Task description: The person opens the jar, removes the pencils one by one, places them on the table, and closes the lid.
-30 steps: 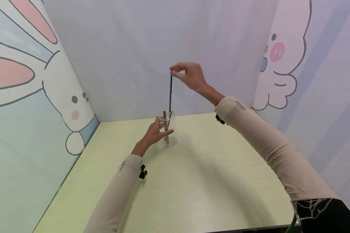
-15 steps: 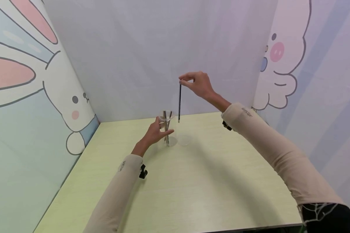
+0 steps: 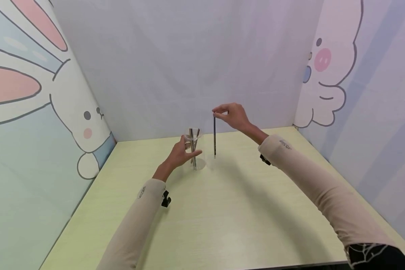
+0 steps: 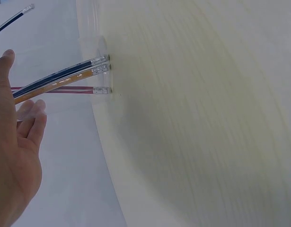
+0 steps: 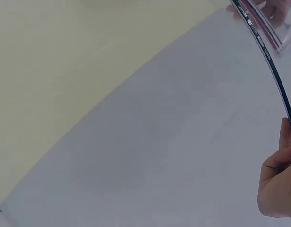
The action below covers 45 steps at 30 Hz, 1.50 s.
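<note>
A clear plastic cup [image 3: 199, 164] stands on the table, and my left hand [image 3: 178, 154] grips it from the left, thumb in front. Inside lean a dark blue pencil [image 4: 65, 73], an orange pencil [image 4: 72, 82] and a red pencil [image 4: 74, 89], eraser ends down. My right hand [image 3: 235, 116] pinches the top of another dark pencil [image 3: 214, 135], which hangs upright to the right of the cup, eraser end down. A second clear vessel [image 4: 90, 20] stands beside the first cup, faint in the head view. Whether the hanging pencil is inside it I cannot tell.
The pale yellow table [image 3: 195, 221] ends at a grey cloth wall [image 3: 175, 75] behind the cup. Side walls with a printed rabbit [image 3: 77, 120] and a white cartoon animal [image 3: 327, 82] flank it.
My right hand has drawn the dark pencil out of the cup, carried it to the right and lowered it. The left hand has stayed on the cup.
</note>
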### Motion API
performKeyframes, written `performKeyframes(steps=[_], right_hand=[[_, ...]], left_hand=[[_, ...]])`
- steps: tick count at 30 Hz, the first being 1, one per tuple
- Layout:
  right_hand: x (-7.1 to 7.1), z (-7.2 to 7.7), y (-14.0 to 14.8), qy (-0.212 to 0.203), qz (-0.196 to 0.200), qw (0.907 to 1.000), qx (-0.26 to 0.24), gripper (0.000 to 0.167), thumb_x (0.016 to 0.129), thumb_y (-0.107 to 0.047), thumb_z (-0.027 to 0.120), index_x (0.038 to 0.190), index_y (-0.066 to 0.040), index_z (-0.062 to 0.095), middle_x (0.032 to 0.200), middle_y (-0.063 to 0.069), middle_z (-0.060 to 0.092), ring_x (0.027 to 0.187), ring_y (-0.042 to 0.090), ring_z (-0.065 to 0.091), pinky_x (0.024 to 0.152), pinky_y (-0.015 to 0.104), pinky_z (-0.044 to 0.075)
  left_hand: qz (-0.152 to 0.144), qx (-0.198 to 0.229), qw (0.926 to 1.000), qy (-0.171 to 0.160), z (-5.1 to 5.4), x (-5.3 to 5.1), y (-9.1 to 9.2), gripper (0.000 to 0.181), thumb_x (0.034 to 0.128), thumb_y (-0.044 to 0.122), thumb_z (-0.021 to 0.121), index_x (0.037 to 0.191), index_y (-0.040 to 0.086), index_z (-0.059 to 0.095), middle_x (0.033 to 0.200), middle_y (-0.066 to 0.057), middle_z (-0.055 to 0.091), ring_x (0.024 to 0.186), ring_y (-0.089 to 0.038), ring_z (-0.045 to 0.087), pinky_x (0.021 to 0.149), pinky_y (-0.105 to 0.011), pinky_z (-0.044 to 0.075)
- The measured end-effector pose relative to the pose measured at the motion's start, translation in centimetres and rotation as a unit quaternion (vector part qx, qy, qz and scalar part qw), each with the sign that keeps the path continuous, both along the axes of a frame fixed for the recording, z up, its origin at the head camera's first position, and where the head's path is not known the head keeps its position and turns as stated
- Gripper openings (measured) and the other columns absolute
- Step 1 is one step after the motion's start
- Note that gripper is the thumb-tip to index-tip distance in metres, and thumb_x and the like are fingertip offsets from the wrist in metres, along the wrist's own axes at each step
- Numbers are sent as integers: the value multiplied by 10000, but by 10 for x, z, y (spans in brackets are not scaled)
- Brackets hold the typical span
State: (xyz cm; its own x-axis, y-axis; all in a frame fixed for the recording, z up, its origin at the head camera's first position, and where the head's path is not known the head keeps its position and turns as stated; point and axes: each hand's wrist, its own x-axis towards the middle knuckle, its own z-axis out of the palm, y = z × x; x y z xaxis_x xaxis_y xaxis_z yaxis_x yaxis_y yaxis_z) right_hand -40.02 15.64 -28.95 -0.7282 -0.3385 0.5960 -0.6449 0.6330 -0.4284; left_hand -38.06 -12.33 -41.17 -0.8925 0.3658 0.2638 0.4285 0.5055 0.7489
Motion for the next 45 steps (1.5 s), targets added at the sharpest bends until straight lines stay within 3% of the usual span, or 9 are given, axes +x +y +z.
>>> performKeyframes(steps=[11,16,22,28,31,40,45], right_hand=[[-3,-38,10,-415,-86,9989,217,231,990,-249,746,1176,-123,798,1107,73,785,968,241,738,817,450,567],[-3,-54,14,-565,-138,9980,266,212,994,-231,740,1163,-117,799,1078,78,790,951,257,744,748,418,539],[-4,-66,14,-557,-202,9978,282,190,995,-185,734,1154,-100,795,1065,96,790,957,275,743,707,373,494],[-9,-74,14,-636,-299,9973,216,205,991,-182,739,1161,-82,791,1069,105,788,965,287,741,748,427,525],[-11,-82,15,-790,-394,9958,251,214,1001,-207,728,1168,-87,789,1082,98,787,999,285,735,779,436,535],[-12,-114,17,-1169,-560,9909,375,208,1000,-199,724,1156,-79,793,1067,106,789,988,300,737,660,359,496],[-12,-128,15,-1462,-763,9853,444,226,1001,-203,716,1172,-74,786,1069,97,790,993,295,737,700,379,517]], left_hand=[[-44,44,10000,-57,-1,-2,-2,799,898,428,828,1429,75,347,1495,-209,528,1396,-373,521,1125,-584,421],[-28,36,10000,-75,-1,-2,-2,802,903,424,824,1441,76,342,1499,-205,520,1400,-375,517,1124,-580,423],[-12,-6,10000,-32,0,0,-1,788,901,422,827,1421,69,352,1494,-212,528,1389,-372,530,1116,-573,435],[41,-56,10000,54,0,0,-1,760,898,421,831,1389,73,366,1474,-212,547,1377,-374,541,1107,-571,446],[48,-79,10000,21,0,0,0,761,899,420,830,1389,71,363,1482,-210,539,1379,-371,540,1109,-560,449],[35,-94,9999,29,-1,1,2,758,906,402,826,1396,63,357,1494,-212,530,1379,-373,539,1111,-554,449],[1,-11,10000,14,-1,2,4,749,908,386,828,1397,65,361,1491,-209,538,1382,-375,535,1115,-568,440]])
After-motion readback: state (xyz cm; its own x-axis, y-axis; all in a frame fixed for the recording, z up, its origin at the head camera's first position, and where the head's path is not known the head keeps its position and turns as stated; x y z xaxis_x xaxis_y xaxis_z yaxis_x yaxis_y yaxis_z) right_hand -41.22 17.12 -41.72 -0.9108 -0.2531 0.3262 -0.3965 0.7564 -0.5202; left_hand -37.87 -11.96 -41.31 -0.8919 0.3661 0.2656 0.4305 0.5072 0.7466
